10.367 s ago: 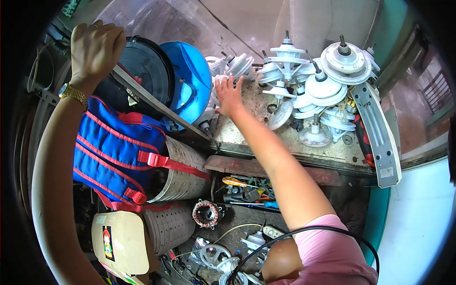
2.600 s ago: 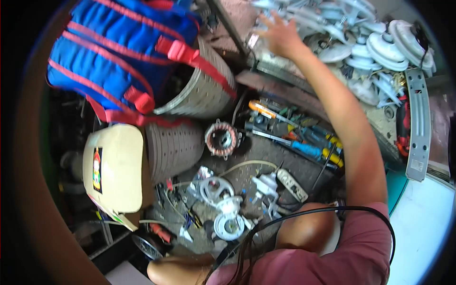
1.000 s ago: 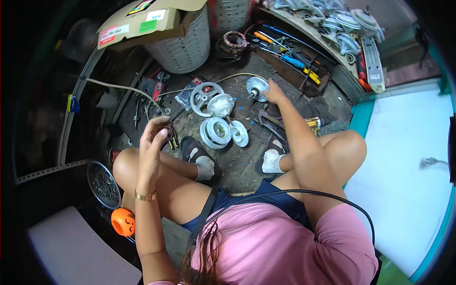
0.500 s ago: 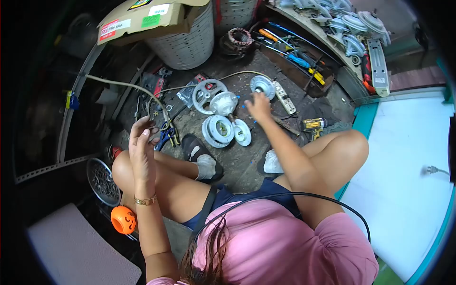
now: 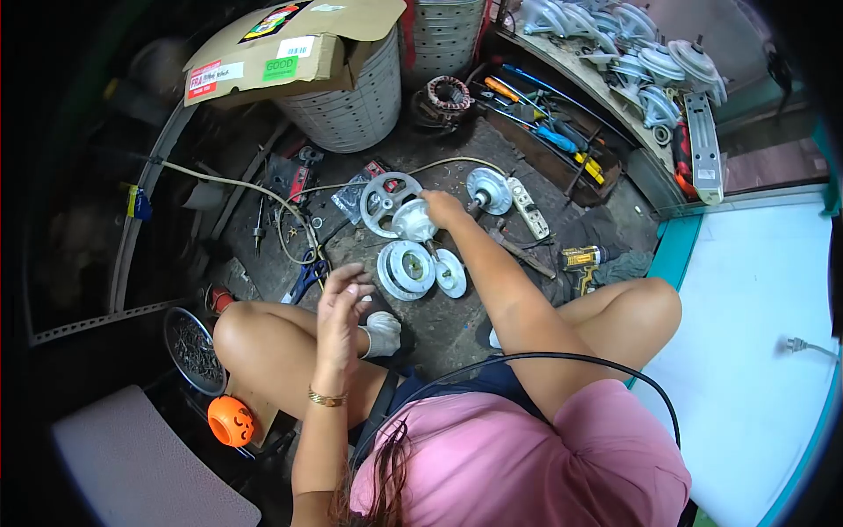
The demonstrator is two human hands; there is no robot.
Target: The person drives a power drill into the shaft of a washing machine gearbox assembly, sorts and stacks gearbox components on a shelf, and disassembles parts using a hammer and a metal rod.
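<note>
My right hand point(image 5: 446, 211) is at the right edge of a dome-shaped white metal cover point(image 5: 410, 221). Its fingers are mostly hidden, so I cannot tell whether they grip it. The cover rests against a spoked metal wheel point(image 5: 376, 204). Just below lie a round metal housing with an open centre point(image 5: 392, 270) and a smaller metal disc point(image 5: 450, 279). Another disc with a shaft point(image 5: 488, 186) stands to the right of my right hand. My left hand point(image 5: 341, 303), loosely bent and holding nothing, hovers above my left foot.
A power strip point(image 5: 529, 209) and a yellow drill point(image 5: 583, 256) lie on the right. Blue-handled pliers point(image 5: 307, 277) and a cable point(image 5: 255, 183) are on the left. Behind stand a toolbox point(image 5: 527, 145), a copper-wound stator point(image 5: 443, 101) and a perforated basket point(image 5: 351, 114) with a cardboard box point(image 5: 351, 26).
My right hand has moved left from the shafted disc to the dome-shaped cover. My left hand has moved right and lower. The view has tilted slightly, so the floor items sit lower.
</note>
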